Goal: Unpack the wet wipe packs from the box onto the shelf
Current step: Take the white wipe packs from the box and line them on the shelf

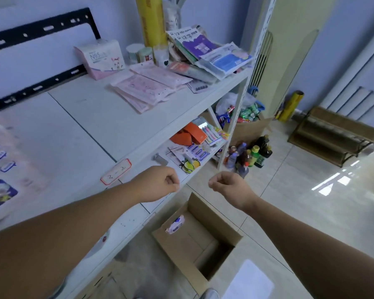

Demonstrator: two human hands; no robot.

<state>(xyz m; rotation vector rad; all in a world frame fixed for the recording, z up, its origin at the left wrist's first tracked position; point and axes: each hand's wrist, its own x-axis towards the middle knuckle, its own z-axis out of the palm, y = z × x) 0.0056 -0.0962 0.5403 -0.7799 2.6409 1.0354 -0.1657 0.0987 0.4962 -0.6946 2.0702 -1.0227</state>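
Observation:
An open cardboard box (pixel 205 212) stands on the floor beside the white shelf (pixel 73 130). One pink-and-purple wet wipe pack (pixel 175 225) leans against the box's inner left wall. Several pink wet wipe packs (pixel 2 169) lie on the shelf's top board at the far left, blurred. My left hand (pixel 158 183) hovers over the shelf's front edge with fingers curled and nothing in it. My right hand (pixel 229 185) hangs above the box, also curled into a loose fist and holding nothing.
Pink flat packets (pixel 147 87), an N95 mask box (pixel 102 58), jars and booklets crowd the shelf's far end. A lower board holds orange boxes (pixel 189 134) and stationery. Bottles (pixel 248 155), a filled carton (pixel 251 126) and a wooden rack (pixel 333 134) stand on the tiled floor.

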